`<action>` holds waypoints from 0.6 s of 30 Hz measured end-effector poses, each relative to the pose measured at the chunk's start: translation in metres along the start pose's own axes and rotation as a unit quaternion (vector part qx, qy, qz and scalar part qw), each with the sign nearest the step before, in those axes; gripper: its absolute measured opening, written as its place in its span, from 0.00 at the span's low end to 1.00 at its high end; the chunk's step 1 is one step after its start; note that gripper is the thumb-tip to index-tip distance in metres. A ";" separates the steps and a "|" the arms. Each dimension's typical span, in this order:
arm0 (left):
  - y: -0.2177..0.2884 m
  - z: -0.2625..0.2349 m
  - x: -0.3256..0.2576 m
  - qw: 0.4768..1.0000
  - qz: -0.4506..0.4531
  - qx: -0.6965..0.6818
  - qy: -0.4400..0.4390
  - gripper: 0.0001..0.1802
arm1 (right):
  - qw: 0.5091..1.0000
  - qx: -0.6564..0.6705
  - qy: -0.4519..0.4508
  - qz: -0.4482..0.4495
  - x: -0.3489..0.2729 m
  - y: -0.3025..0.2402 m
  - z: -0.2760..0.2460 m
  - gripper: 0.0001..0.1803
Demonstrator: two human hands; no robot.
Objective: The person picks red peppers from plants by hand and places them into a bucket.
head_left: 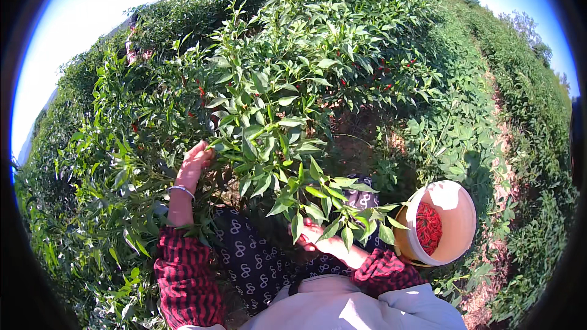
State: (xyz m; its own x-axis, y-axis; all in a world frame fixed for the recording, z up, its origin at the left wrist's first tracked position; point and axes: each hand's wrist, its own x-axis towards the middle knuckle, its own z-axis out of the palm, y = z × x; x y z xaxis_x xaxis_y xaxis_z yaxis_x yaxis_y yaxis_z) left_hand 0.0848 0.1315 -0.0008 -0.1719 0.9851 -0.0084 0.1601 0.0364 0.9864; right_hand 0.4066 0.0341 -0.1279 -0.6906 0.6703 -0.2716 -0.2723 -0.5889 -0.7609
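My left hand, with a silver bangle at its wrist, reaches into a leafy chili plant in front of me. Its fingers are curled against the leaves beside a branch; what they pinch is hidden. Lower and to the right, my right hand is closed near my lap, and bits of red chili peppers show at its fingers. A leaning branch with green chilies hangs partly over this hand. Red chilies also hang among the leaves beyond my left hand.
A pale bucket stands tilted at my right, with red chilies inside. Dense pepper plants rise ahead and to the left. Farther right, a strip of bare soil runs between green rows. Another person is partly hidden among plants at far left.
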 end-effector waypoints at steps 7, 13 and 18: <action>0.095 0.113 -0.142 0.942 0.280 0.103 0.152 0.08 | 0.981 0.143 0.093 -0.096 -0.057 -0.041 0.011 0.12; 0.053 0.219 -0.175 0.923 0.200 0.262 -0.198 0.03 | 0.949 0.020 0.173 -0.262 -0.109 -0.073 0.017 0.10; 0.036 0.289 -0.159 0.858 0.350 0.259 -0.271 0.06 | 0.866 -0.091 0.362 -0.332 -0.145 -0.060 -0.013 0.05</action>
State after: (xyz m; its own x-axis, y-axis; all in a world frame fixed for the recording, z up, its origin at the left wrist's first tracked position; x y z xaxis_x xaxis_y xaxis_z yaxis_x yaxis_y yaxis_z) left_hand 0.3987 0.0249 -0.0109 0.5986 0.7237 0.3434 0.4741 -0.6656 0.5764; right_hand 0.5316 -0.0219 -0.0503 0.1976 0.9802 0.0137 -0.2921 0.0722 -0.9537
